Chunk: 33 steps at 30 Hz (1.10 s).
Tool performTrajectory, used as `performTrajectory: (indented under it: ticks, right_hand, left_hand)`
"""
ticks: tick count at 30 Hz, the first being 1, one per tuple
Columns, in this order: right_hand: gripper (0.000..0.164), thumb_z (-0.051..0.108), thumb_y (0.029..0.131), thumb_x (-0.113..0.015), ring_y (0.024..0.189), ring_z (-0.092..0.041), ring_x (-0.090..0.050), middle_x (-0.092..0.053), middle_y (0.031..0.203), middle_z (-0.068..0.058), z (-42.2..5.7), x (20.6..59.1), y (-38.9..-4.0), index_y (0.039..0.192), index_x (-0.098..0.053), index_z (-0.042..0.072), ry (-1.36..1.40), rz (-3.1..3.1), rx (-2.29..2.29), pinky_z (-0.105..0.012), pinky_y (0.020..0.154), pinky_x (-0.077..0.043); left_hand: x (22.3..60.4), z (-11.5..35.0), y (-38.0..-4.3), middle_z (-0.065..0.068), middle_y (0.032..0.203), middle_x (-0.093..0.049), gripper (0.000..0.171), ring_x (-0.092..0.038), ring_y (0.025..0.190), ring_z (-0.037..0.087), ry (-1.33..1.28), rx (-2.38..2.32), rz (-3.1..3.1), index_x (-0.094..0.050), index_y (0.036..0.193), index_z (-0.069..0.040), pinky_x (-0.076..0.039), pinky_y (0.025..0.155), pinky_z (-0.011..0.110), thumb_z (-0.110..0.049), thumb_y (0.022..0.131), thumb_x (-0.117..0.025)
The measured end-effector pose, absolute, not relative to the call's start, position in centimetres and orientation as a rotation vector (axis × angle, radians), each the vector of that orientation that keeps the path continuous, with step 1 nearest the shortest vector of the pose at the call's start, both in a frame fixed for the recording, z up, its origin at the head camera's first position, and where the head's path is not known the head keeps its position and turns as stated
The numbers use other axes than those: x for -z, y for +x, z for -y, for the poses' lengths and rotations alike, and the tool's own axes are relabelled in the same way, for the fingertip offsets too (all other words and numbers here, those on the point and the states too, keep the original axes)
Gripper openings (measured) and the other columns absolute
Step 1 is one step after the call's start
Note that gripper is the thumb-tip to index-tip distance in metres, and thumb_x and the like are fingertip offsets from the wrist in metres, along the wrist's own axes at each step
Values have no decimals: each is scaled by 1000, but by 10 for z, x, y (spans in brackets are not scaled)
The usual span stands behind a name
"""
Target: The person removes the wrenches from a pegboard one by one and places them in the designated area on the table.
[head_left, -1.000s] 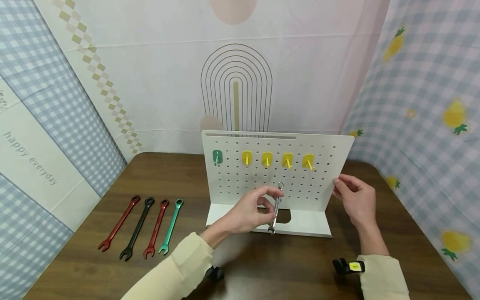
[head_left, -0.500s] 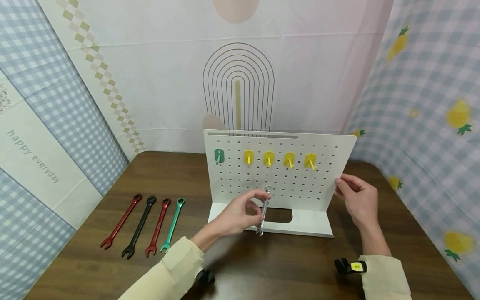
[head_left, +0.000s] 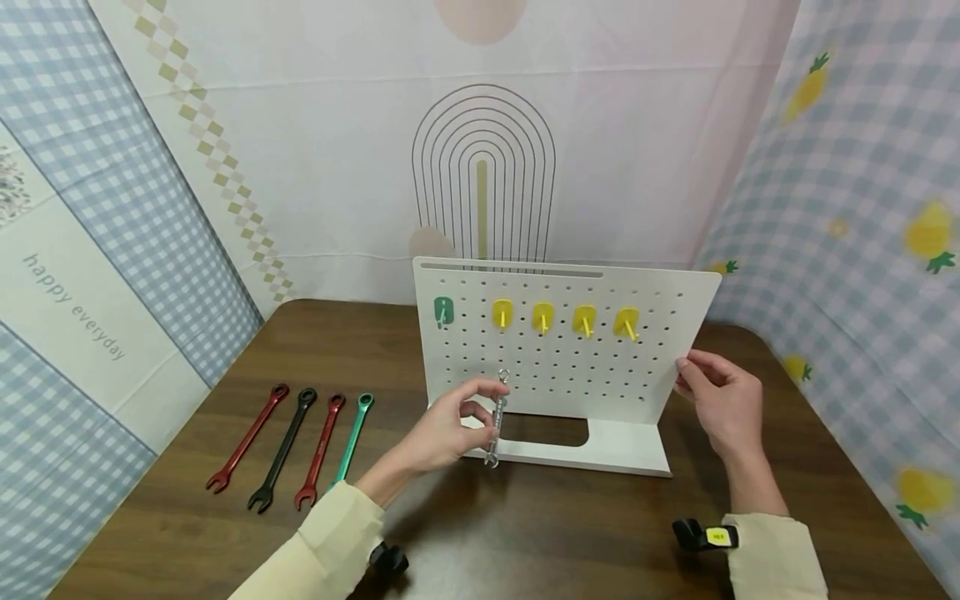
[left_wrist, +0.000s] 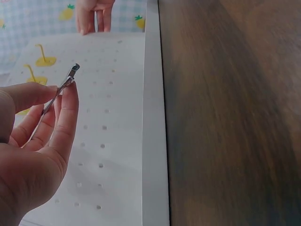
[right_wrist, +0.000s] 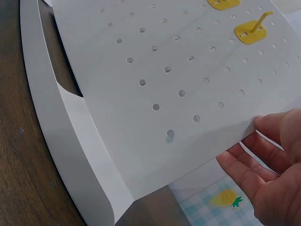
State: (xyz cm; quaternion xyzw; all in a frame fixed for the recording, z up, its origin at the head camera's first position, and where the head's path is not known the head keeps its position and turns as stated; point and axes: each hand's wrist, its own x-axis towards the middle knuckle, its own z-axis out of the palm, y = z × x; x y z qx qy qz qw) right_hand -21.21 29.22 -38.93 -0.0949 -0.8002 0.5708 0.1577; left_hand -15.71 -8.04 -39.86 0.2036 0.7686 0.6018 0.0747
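My left hand [head_left: 447, 427] pinches a small silver combination wrench [head_left: 498, 417] between thumb and fingers, in front of the lower left of a white pegboard [head_left: 555, 358]. The wrench stands near upright, ring end up and open end down; the left wrist view shows it apart from the board. On the pegboard's right edge, my right hand [head_left: 723, 404] grips the panel between thumb and fingers, as the right wrist view [right_wrist: 277, 165] also shows. Across the board's upper part run one green hook [head_left: 443, 311] and a row of yellow hooks [head_left: 543, 317], all bare.
On the brown table [head_left: 525, 533] at left lie a red wrench [head_left: 247, 438], a black wrench [head_left: 282, 450], another red wrench [head_left: 320, 452] and a green wrench [head_left: 351, 437], the last partly behind my left sleeve. A patterned cloth [head_left: 337, 167] hangs behind the table.
My left hand has moved left along the board's front with the silver wrench. The right hand keeps its hold on the board's edge. The head view has shifted slightly.
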Motion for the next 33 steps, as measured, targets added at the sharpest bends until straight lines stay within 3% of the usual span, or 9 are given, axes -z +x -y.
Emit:
performTrajectory:
  ticks: [27,33]
  right_hand:
    - [42,29,102,-71,87,-4,-71,-66,94,18,-293,392,-212,133,-70,0,-283,2310,-1603,-14,74,-60]
    - [43,29,102,-71,86,-3,-71,-67,95,18,-292,392,-213,133,-70,0,-279,2308,-1603,-14,74,-60]
  left_hand:
    - [410,104,-155,27,136,-52,56,-65,87,12,546,-1924,-2286,-52,143,6,-61,71,26,13,90,-67]
    - [408,110,-153,22,133,-53,58,-65,90,17,475,-1905,-2321,-54,145,2,-61,72,26,13,90,-69]
